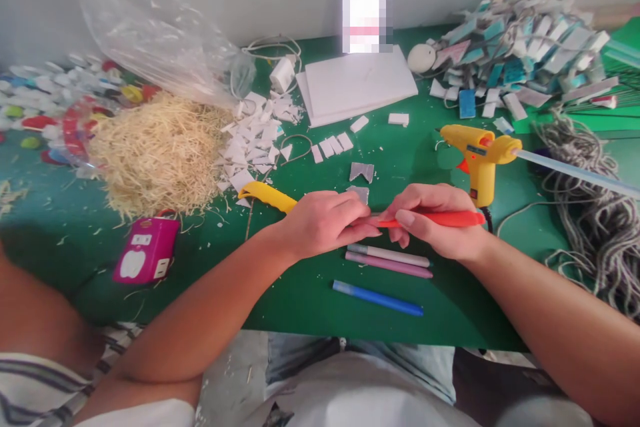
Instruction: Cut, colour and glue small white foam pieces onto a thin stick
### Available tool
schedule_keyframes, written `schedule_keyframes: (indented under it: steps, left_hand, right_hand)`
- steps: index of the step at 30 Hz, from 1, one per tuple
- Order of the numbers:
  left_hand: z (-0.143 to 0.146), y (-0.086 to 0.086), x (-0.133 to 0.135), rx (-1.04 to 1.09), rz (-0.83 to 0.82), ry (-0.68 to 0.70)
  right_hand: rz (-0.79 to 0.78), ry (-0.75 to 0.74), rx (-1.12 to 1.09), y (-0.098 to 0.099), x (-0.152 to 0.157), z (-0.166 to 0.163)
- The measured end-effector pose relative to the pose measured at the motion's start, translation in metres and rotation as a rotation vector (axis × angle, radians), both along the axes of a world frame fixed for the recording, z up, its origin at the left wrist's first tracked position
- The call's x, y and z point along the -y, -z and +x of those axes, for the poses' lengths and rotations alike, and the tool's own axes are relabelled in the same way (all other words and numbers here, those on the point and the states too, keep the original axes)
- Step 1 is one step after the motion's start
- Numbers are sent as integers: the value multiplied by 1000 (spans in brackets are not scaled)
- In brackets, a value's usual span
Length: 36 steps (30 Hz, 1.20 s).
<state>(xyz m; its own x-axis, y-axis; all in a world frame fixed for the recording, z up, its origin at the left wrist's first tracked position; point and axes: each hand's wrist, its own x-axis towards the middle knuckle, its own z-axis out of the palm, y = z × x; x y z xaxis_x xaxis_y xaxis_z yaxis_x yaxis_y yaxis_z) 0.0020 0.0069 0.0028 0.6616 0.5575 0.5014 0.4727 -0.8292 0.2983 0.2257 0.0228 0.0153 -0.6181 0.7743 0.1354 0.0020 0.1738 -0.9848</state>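
Observation:
My right hand point(435, 213) is closed around an orange-red marker point(457, 218), its tip pointing left. At that tip, the fingers of my left hand point(327, 220) come together in a pinch; what lies between them is hidden. A yellow-handled tool point(270, 196) sticks out from behind my left hand, its other end covered. Just beyond the fingers are a small grey cut piece point(359, 195) and a notched grey piece point(362, 172). Below my hands lie a white marker point(395, 255), a pink marker point(390, 265) and a blue marker point(379, 297).
A yellow glue gun point(475, 160) stands right, near grey cord point(580, 193). Pale straw point(165, 153), white scraps point(255, 137) and a magenta power adapter point(147, 250) lie left. White boards point(360, 83) lie behind, and a heap of foam pieces point(525, 53) back right. Another person's arm point(40, 307) is at left.

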Motion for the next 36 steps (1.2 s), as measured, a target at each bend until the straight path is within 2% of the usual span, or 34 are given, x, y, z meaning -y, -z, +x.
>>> schedule_keyframes:
  steps: [3,4,6,7,9,12,16,20,27,32,36]
  left_hand:
    - [-11,-6,-8,-83,104,24]
    - [-16,-8,-10,-89,109,12]
    - [-26,-10,-14,-24,75,-60]
    - [-29,-10,-16,20,54,-132]
    - [-33,-6,-19,78,24,-288]
    - [-31,4,-24,81,8,-442]
    - [-26,14,-31,25,-6,-541]
    - [-21,15,-34,-36,-91,-501]
    - [-10,15,-37,-72,-304,-482]
    - [-13,18,-43,-46,-418,-381]
    - [-13,17,-46,-39,-455,-378]
  right_hand:
    - [49,96,-85,-2,2,1]
    - [91,186,-133,-3,1,2]
    - [216,477,-260,-6,-5,5]
    - [268,636,-257,-6,-9,6]
    - [302,803,-179,-4,-18,8]
    - [267,768,-31,3,-23,7]
    - [201,641,135,11,-20,3]
    - [90,565,193,13,-19,-1]
    - [-69,529,183,15,-26,-7]
    - [-76,507,173,17,-29,-7]
    - [-85,510,170,17,-29,-8]
